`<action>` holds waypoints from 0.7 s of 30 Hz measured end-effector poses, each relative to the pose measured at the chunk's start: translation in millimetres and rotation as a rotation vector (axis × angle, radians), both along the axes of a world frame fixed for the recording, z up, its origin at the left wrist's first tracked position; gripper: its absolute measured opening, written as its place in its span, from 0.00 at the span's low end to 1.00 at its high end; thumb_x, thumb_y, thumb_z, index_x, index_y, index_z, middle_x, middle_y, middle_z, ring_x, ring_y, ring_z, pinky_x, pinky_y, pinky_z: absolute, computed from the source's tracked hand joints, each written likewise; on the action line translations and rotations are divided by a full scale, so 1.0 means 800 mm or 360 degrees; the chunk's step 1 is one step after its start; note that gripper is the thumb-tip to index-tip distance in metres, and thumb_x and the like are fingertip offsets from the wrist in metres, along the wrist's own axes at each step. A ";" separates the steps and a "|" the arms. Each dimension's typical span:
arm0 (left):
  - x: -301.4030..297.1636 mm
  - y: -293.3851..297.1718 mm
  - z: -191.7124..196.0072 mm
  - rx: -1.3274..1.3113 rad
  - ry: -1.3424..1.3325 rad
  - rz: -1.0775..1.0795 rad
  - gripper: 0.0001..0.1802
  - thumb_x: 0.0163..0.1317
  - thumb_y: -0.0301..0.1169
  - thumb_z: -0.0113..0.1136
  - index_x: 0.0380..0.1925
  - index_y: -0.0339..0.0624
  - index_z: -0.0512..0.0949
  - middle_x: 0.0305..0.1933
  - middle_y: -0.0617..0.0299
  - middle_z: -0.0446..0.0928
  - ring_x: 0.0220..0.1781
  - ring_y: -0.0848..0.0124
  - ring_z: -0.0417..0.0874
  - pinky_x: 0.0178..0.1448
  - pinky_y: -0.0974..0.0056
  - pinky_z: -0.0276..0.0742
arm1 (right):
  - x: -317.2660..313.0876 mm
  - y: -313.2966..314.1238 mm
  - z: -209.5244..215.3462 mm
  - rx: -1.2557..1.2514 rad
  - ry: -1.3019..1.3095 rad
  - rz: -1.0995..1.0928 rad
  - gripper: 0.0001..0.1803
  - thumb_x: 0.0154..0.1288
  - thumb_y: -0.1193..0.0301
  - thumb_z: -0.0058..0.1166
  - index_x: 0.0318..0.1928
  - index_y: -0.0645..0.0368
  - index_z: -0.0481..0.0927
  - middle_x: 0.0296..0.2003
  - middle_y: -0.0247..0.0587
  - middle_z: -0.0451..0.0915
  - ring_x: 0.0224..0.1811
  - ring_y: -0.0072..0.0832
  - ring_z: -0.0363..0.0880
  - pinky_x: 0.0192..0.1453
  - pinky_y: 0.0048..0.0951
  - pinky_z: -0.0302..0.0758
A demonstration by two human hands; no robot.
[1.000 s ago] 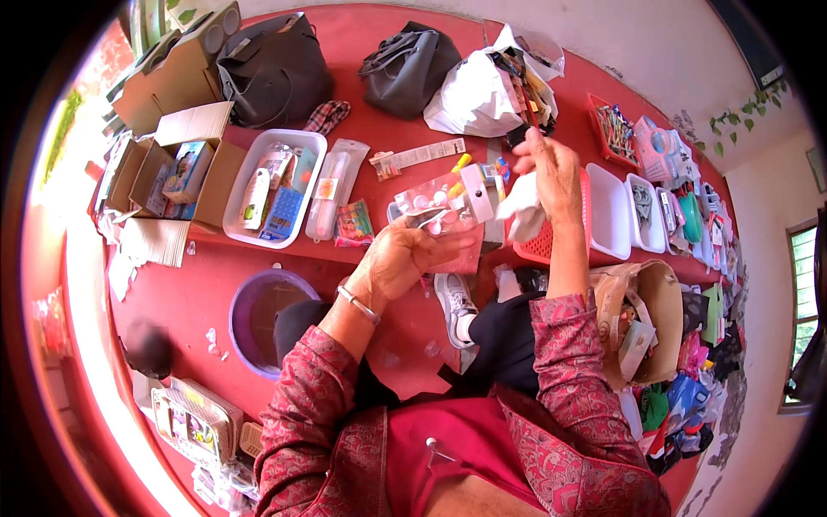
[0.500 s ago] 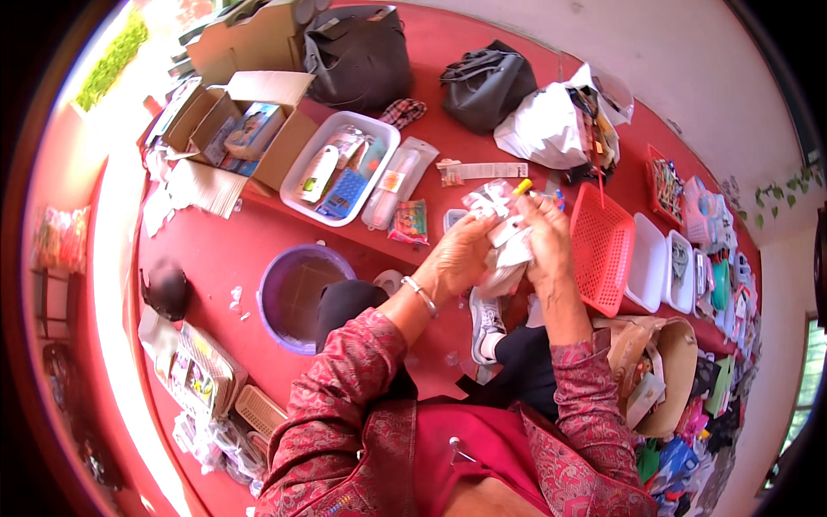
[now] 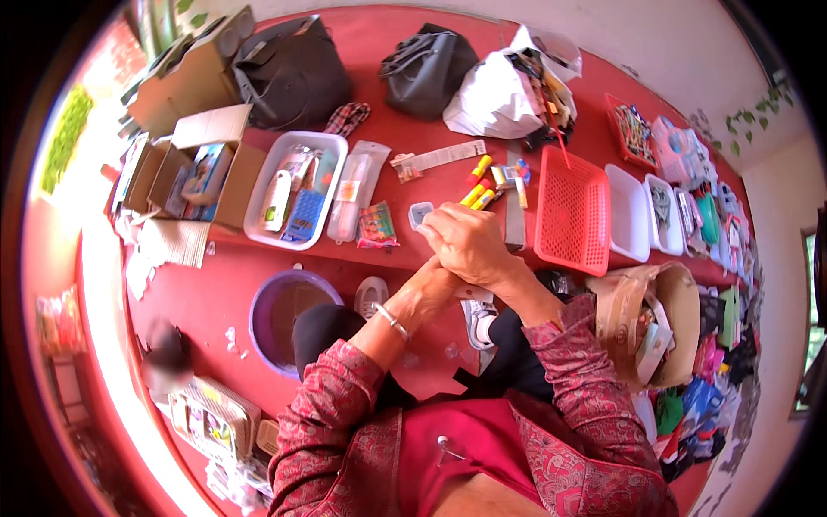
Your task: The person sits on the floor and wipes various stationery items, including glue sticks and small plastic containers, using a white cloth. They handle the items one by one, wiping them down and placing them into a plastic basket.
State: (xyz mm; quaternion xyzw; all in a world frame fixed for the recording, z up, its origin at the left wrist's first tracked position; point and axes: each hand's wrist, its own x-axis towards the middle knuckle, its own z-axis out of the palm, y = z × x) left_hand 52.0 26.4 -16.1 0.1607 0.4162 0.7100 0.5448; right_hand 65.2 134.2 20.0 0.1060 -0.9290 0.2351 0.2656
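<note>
My right hand is clasped over my left hand, fingers folded together in front of me. Crumpled white scraps are pressed between them, mostly hidden; a pale edge pokes out below. Just beyond the hands, on the red ledge, lie several yellow-and-red glue sticks and a small clear tub. A colourful packet lies to the left of the tub.
Left on the ledge stand a white tray of packaged goods and an open cardboard box. A red basket and white trays line the right. Below are a purple tub and a brown paper bag.
Both hands have come together, with the right closing over the left and covering the white scraps held earlier. The view has shifted, and the glue sticks now show in full.
</note>
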 end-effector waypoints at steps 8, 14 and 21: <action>0.000 -0.017 0.003 -0.0009 -0.0508 -0.0091 0.13 0.57 0.18 0.45 0.44 0.35 0.65 0.49 0.46 0.72 0.46 0.61 0.78 0.53 0.60 0.72 | 0.004 0.123 -0.025 -0.0315 -0.0095 -0.0999 0.10 0.60 0.66 0.47 0.25 0.58 0.73 0.21 0.44 0.76 0.22 0.41 0.76 0.24 0.38 0.70; -0.001 -0.016 -0.027 -0.0163 -0.0105 0.0104 0.12 0.58 0.17 0.44 0.43 0.34 0.68 0.44 0.53 0.73 0.47 0.63 0.77 0.51 0.63 0.75 | 0.017 0.007 -0.022 -0.0201 0.0037 0.0026 0.01 0.53 0.73 0.52 0.27 0.56 0.74 0.22 0.39 0.73 0.24 0.36 0.74 0.27 0.32 0.72; -0.010 -0.021 0.010 0.0042 -0.0425 0.0073 0.15 0.58 0.19 0.45 0.46 0.34 0.66 0.46 0.50 0.73 0.48 0.60 0.76 0.53 0.61 0.72 | 0.001 0.098 -0.027 -0.0204 0.0008 -0.0811 0.09 0.58 0.67 0.50 0.26 0.59 0.74 0.21 0.41 0.75 0.24 0.35 0.75 0.26 0.33 0.71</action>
